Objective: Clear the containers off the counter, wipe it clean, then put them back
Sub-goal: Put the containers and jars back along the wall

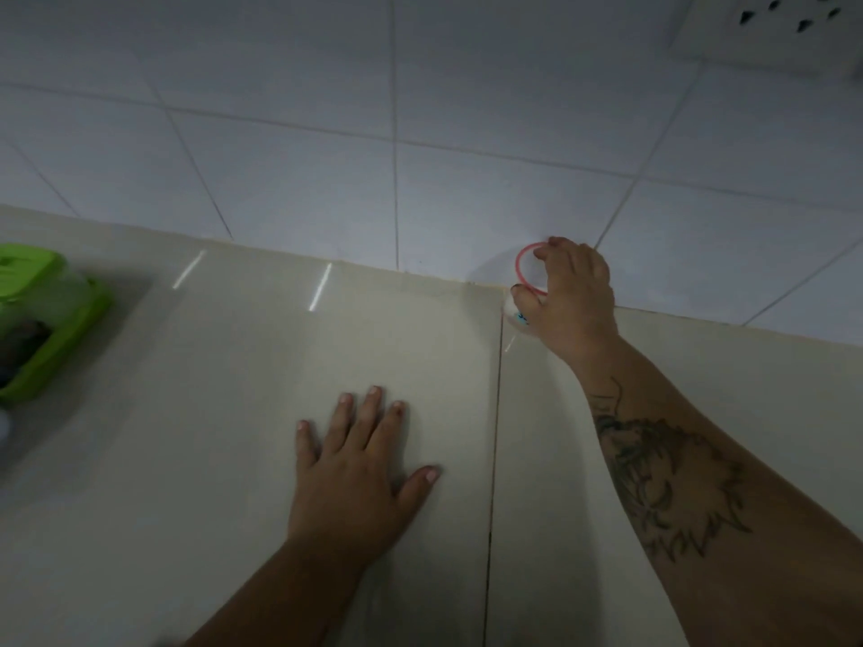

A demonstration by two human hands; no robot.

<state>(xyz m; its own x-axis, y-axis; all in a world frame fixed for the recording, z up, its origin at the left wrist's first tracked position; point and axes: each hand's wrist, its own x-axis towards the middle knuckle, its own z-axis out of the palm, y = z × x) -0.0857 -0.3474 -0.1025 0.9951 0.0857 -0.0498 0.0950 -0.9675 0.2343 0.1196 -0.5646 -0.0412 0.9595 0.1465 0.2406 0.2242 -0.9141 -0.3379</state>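
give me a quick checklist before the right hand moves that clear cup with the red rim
1. Grip: the right hand has fingers and thumb curled round the rim of the clear cup: ok.
2. Cup contents: too blurred to see whether it is empty: cannot tell.
3. Other hand clear: the left hand lies flat on the counter, apart from the cup: ok.
4. Neighbours: the green-lidded container stands far off at the left edge: ok.
5. Wall clearance: the cup is right by the tiled wall; touching or not: cannot tell.
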